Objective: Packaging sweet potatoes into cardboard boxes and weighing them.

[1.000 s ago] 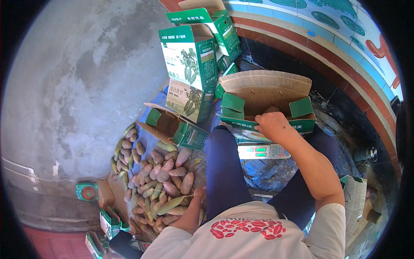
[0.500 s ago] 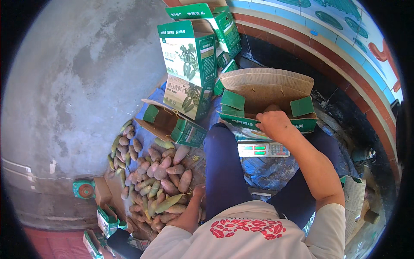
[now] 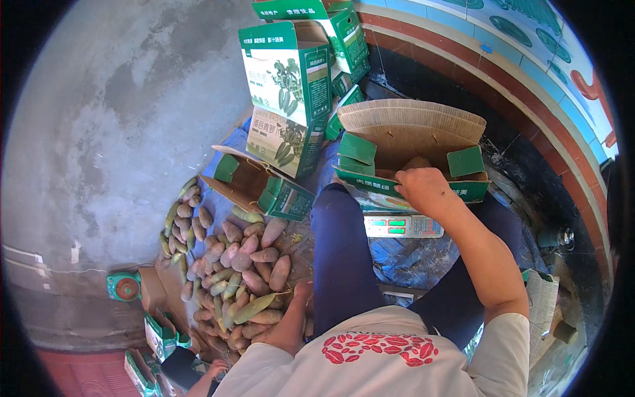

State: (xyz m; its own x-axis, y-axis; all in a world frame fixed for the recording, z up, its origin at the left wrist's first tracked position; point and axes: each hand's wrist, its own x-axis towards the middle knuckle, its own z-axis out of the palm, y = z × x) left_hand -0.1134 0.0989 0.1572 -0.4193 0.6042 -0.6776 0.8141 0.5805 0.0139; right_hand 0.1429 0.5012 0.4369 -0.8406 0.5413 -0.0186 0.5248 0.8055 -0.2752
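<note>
In front of me an open green cardboard box [image 3: 370, 183] sits over a white digital scale [image 3: 417, 226], its brown back flap raised. My right hand [image 3: 426, 190] is closed on the front edge of this box, the thumb outside and the other fingertips hidden behind the wall. A brownish rounded radish [image 3: 417, 163] shows inside, just behind the hand. My left hand [image 3: 303, 291] is low at the right side of a heap of radishes [image 3: 245, 261], some pinkish-brown, some long and green. Its fingers do not show clearly.
Left of my knee lies another open green box [image 3: 288, 198]. Behind it stand printed cartons [image 3: 278, 73]. Blue sheeting [image 3: 403, 261] covers the floor. At lower left a co-worker's hand [image 3: 217, 367] shows near small boxes [image 3: 162, 334]. A newspaper-covered box [image 3: 542, 301] is at right.
A co-worker's hand has come into sight at lower left. The view has shifted slightly. My right hand keeps its place on the box edge, and my left stays by the heap.
</note>
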